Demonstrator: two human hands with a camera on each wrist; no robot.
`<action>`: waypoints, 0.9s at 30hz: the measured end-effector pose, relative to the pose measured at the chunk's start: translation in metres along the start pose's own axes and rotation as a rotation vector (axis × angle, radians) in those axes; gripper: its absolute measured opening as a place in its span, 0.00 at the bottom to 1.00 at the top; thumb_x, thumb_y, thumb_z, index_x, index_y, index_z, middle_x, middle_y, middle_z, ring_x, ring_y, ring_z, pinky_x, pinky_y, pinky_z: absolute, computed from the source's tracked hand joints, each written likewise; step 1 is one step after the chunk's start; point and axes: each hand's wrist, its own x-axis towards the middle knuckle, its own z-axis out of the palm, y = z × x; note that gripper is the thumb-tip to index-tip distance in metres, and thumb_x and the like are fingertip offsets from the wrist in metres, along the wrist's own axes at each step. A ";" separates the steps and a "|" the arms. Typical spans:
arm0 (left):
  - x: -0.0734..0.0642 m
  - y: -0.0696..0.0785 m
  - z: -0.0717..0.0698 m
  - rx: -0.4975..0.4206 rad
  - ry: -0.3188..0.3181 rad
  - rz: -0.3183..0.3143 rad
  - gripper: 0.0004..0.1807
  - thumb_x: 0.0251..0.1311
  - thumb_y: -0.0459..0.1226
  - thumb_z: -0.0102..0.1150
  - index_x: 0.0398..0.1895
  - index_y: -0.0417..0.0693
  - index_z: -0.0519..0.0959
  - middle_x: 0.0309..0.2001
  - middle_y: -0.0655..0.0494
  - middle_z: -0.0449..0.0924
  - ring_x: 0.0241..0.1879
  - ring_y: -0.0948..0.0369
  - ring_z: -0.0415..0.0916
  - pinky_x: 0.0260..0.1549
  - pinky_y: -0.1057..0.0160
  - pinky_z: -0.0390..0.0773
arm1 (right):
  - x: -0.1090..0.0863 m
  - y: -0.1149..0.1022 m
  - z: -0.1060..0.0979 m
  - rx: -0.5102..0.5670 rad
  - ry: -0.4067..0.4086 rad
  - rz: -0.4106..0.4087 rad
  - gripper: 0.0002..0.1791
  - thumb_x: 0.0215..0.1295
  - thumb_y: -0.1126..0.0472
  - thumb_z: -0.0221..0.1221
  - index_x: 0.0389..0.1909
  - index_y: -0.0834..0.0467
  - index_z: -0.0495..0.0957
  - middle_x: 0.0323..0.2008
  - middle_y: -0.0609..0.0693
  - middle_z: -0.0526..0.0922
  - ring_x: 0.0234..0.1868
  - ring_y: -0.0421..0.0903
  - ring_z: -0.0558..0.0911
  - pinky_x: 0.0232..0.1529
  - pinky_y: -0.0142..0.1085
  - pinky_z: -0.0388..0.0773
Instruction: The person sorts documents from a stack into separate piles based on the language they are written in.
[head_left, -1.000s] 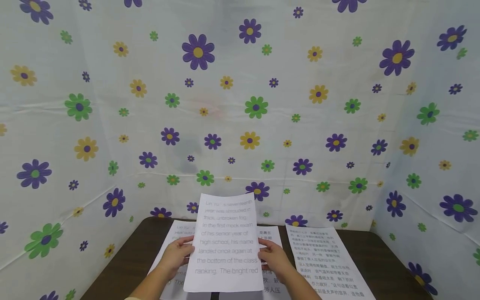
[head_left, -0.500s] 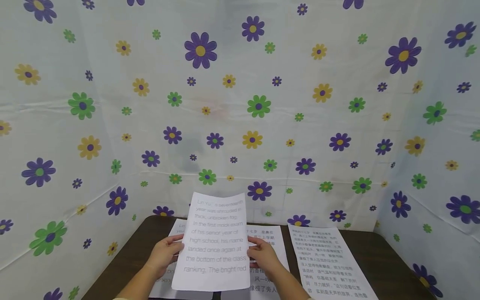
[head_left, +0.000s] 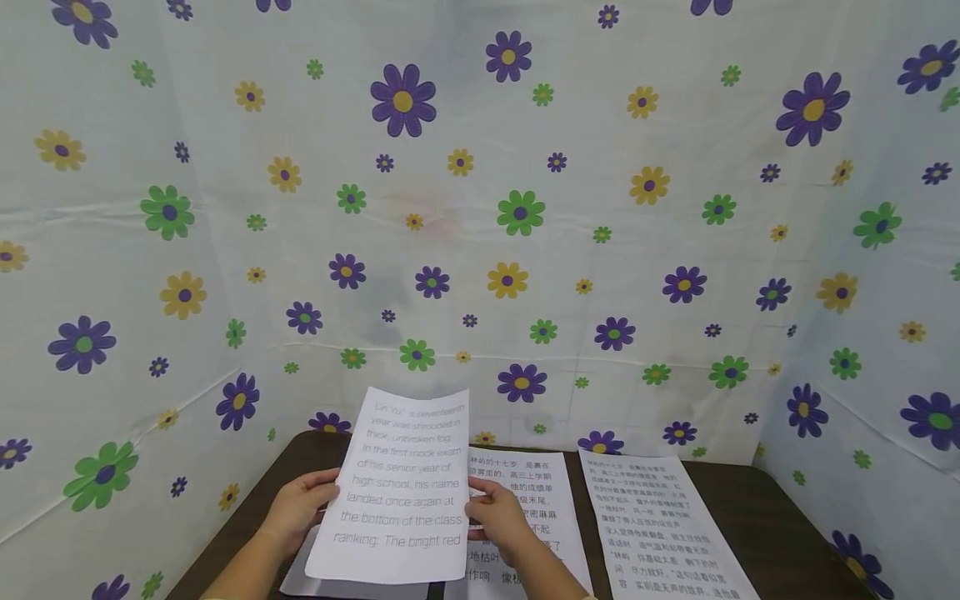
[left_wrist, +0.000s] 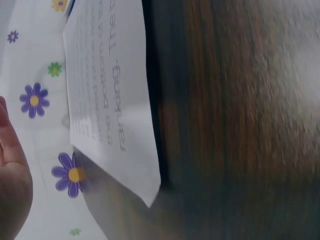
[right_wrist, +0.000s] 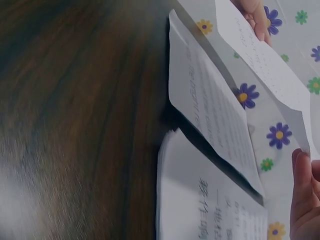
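The left hand [head_left: 302, 507] and right hand [head_left: 498, 517] are shifting the held sheet [head_left: 397, 492] leftward. It is now hiding more of the left page [right_wrist: 207, 102], while the middle page [head_left: 542, 498] is showing more of its Chinese text.

Soft, dim light leaves pale glare on the dark table [right_wrist: 90, 100]; slightly blurred sheets [right_wrist: 205, 95] shadow its surface.
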 end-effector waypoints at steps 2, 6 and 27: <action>0.001 -0.002 -0.004 0.007 -0.002 -0.006 0.25 0.66 0.33 0.53 0.63 0.30 0.69 0.46 0.45 0.83 0.36 0.59 0.81 0.34 0.61 0.83 | 0.000 0.001 0.005 0.006 0.001 0.009 0.30 0.60 0.67 0.56 0.66 0.64 0.68 0.39 0.52 0.83 0.35 0.42 0.85 0.34 0.36 0.86; 0.002 -0.006 -0.012 0.039 0.009 -0.026 0.25 0.66 0.34 0.53 0.64 0.30 0.69 0.48 0.42 0.82 0.36 0.59 0.81 0.35 0.60 0.84 | 0.000 0.004 0.015 0.013 0.013 0.013 0.29 0.60 0.67 0.56 0.65 0.65 0.69 0.38 0.52 0.82 0.35 0.42 0.85 0.33 0.36 0.86; 0.008 -0.023 -0.032 0.106 0.024 -0.090 0.26 0.66 0.35 0.53 0.64 0.30 0.69 0.45 0.43 0.83 0.35 0.60 0.82 0.36 0.58 0.85 | 0.006 0.014 0.047 -0.032 0.046 0.083 0.24 0.60 0.66 0.58 0.60 0.65 0.74 0.34 0.50 0.81 0.30 0.41 0.83 0.30 0.33 0.85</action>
